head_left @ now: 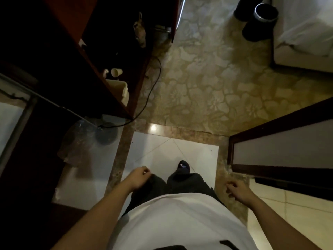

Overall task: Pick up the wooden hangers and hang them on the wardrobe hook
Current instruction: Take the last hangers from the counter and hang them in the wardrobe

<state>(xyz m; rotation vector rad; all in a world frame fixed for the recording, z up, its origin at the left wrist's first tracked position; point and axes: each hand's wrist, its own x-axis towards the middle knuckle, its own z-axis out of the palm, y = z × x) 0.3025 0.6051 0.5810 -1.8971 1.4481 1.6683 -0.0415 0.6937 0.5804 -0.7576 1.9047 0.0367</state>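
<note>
Seemingly empty, both the left hand (139, 177) and right hand (238, 193) hang with fingers loosely curled, hangers nowhere near.

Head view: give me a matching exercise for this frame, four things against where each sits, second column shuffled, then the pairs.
Things:
1. left hand
2. black cable
3. black cylindrical bin
4. shoe

Places:
A. on the white floor tile, ahead of the person
B. top right, on the patterned carpet beside the white bed
C. low, empty, by the left trouser leg
D. trailing over the carpet beside the dark wooden unit

Pairs: 1-C, 2-D, 3-B, 4-A

No wooden hangers show in this frame.
</note>
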